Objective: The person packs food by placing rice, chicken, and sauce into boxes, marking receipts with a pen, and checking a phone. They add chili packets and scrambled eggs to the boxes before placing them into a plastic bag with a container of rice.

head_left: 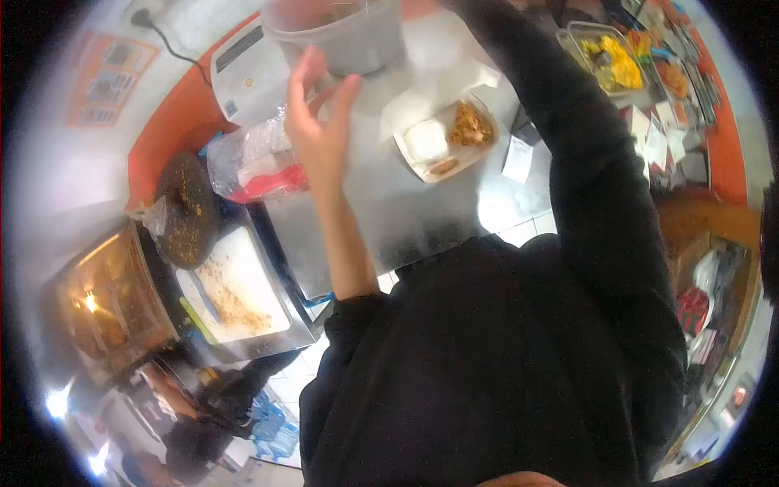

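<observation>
In the head view, the left hand [319, 114] is holding its thumb and fingers wide apart in front of a grey tub [357, 45]; contact I cannot tell. The tub is standing on the metal counter [377, 211], near an open food box [466, 165]. The right hand is lying out of view, its fingers unreadable.

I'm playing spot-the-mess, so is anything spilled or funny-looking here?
Yes! Brown crumbs are scattered across the white board instead of sitting in one pile, so it looks messy. It may just be from preparing food. I see no spill around the open food box.
</observation>
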